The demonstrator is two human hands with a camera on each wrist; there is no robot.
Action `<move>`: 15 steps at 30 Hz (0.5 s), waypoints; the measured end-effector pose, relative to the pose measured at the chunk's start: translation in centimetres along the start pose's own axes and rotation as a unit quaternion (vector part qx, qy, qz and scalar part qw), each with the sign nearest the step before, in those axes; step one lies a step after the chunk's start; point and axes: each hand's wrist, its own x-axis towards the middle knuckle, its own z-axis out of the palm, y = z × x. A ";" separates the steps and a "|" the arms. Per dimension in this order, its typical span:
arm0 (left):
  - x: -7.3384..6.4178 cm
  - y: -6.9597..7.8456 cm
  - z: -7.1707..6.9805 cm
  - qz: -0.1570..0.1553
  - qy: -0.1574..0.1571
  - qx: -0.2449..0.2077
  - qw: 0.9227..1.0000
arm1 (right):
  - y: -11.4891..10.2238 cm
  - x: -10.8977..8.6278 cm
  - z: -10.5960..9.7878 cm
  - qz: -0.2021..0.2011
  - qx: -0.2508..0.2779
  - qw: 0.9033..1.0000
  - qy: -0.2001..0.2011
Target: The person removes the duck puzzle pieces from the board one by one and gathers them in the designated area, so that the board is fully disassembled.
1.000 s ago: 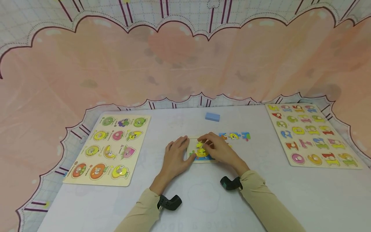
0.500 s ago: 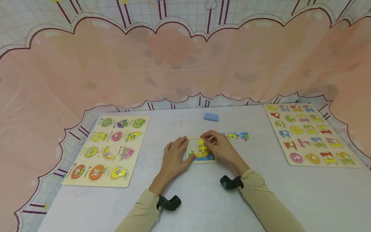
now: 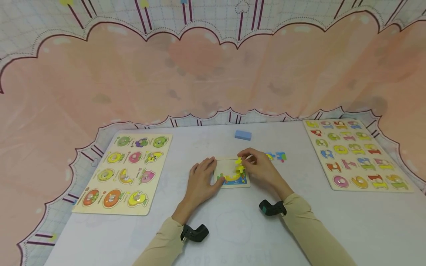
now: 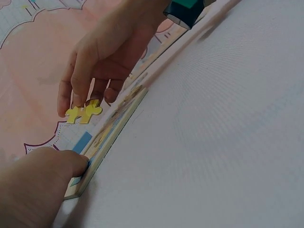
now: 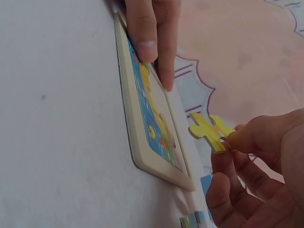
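My right hand [image 3: 257, 166] pinches a yellow jigsaw piece [image 5: 209, 133] between thumb and fingers. The piece hangs over the right side of a small wooden puzzle tray [image 3: 223, 165], raised above it in the left wrist view. Blue and yellow pieces [image 3: 234, 180] line the tray's near side, while its upper left shows bare wood. Along the tray's left edge lies my left hand [image 3: 201, 181], fingers extended, with the thumb [image 4: 78, 164] on the near left corner.
Loose jigsaw pieces [image 3: 281, 156] lie just beyond my right hand, partly hidden by it. A blue block [image 3: 243, 135] sits farther back. A fruit peg board [image 3: 136, 210] lies at left and a number peg board [image 3: 352, 187] at right. A patterned cloth [image 3: 199, 81] hangs behind the table.
My right hand has shifted rightward over the tray with the yellow piece, uncovering more of the tray's middle and right side. The left hand stays where it was.
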 end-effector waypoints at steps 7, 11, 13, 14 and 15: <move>0.0 0.0 0.2 0.000 -0.002 0.001 1.000 | 0.9 -0.3 -1.1 -0.002 0.001 1.000 0.014; 0.0 -0.2 0.3 0.004 0.003 0.001 1.000 | 1.4 -0.6 -1.8 -0.003 0.009 1.000 0.011; 0.0 -0.2 0.4 0.006 0.005 0.001 1.000 | 1.7 -0.7 -2.1 0.005 0.006 1.000 0.009; 0.0 -0.2 0.4 0.006 0.006 0.001 1.000 | 1.8 -0.8 -2.2 0.011 0.004 1.000 0.008; 0.0 -0.2 0.4 0.006 0.006 0.001 1.000 | 1.8 -0.8 -2.4 0.017 0.001 1.000 0.008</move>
